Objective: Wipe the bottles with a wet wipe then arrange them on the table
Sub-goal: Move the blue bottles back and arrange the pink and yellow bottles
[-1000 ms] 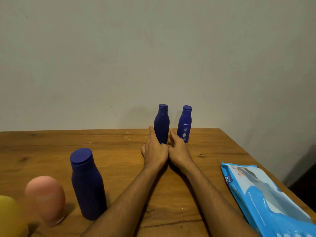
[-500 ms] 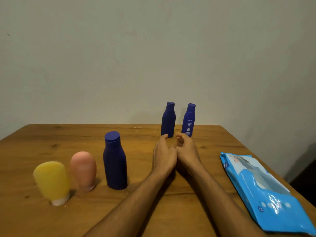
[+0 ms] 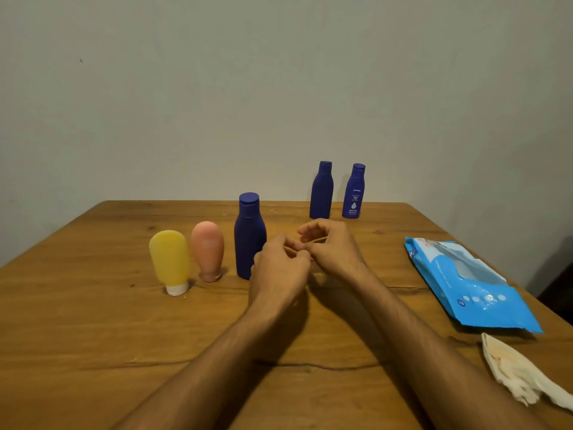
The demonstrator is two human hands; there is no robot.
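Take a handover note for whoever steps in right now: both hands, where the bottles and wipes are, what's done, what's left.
Hands: left hand and right hand have curled fingers, touch each other above the table, and hold no bottle or wipe.
Bottles: plain small bottle and labelled small bottle stand side by side at the far edge. The large blue bottle, pink tube and yellow tube stand in a row on the left.
Wipes: wipes pack on the right, stained used wipe at front right.
Done: all five stand upright.
Left: I cannot tell which are wiped. Check, then finish arranging.
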